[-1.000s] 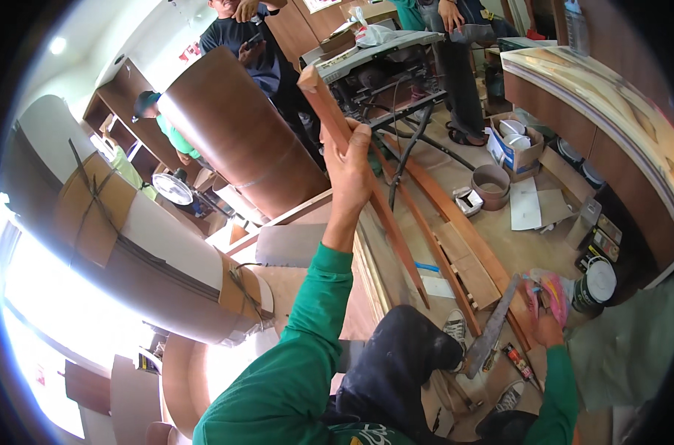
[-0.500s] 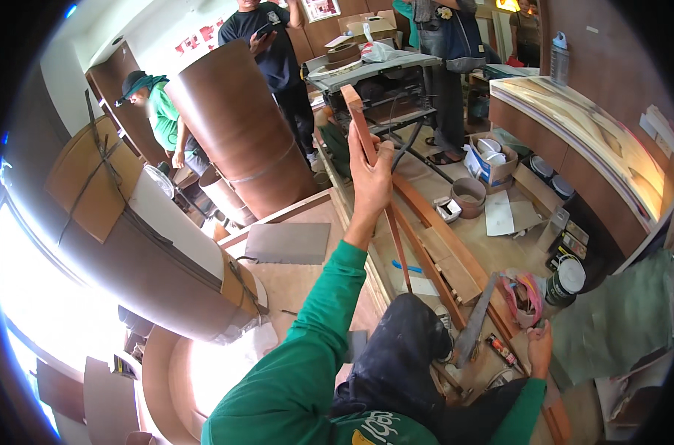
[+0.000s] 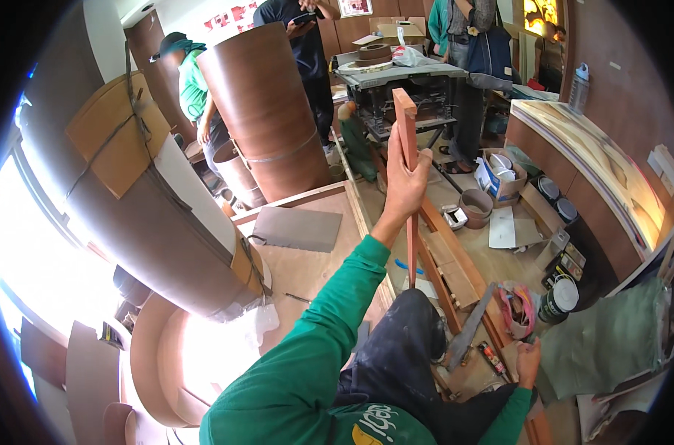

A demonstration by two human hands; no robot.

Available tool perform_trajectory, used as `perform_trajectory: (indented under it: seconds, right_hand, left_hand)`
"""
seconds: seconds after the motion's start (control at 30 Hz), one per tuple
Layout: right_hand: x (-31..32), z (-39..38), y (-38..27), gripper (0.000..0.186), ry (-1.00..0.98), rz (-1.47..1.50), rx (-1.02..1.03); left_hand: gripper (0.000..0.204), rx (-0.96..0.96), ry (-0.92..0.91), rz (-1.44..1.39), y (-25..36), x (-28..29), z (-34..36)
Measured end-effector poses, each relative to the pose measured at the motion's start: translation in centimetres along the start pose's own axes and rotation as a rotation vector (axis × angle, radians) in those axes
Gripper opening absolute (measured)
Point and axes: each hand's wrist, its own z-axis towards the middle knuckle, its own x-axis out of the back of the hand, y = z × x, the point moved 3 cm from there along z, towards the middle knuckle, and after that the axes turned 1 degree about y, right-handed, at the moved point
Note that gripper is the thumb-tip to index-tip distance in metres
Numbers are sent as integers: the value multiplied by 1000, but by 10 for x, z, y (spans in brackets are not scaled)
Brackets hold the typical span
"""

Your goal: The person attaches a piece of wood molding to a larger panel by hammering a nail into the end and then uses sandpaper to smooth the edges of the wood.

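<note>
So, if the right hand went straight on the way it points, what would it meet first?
Probably the pink bag, just beyond the right hand in the picture, though depth is unclear from this view.

Left grip (image 3: 407, 185) ahead of the body, around the upper length of a long reddish-brown wooden strip (image 3: 408, 139); strip's lower end by the knee. Right grip (image 3: 528, 362) low at right, nearer than a pink plastic bag (image 3: 516, 310). Flat grey metal saw blade (image 3: 470, 330) left of bag; dark green cylindrical can (image 3: 559, 300) just right of it. Flat grey rectangular sheet (image 3: 300, 228) on a pale brown wooden panel (image 3: 329, 261), left of left grip. Tall brown cylindrical roll (image 3: 266, 111) behind panel. Far back, right of roll: grey flat-topped surface (image 3: 426, 72), white plastic bag (image 3: 409, 56) on it.
</note>
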Motion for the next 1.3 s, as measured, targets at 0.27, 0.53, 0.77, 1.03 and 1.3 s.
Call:
perform_trajectory:
  seconds: [0.27,0.53,0.77,1.03,1.3]
  right_hand:
    - [-99,-68,-249,99,-210,123,622]
    - [-194,-65,-351,56,-214,182,828]
    - [-204,-113,-386,43,-343,153,879]
    - [-234,-83,-381,46,-461,-54,866]
    - [-226,-16,-379,56,-556,-148,899]
  left_hand:
    - [105,-136,-118,209,44,-35,-34]
    - [152,-70,-343,276,71,16,-65]
    - [74,540,-581,541,211,333,-140]
    - [53,1167,145,1046,342,584,-475]
    - [52,1195,1366,1019,512,610,-720]
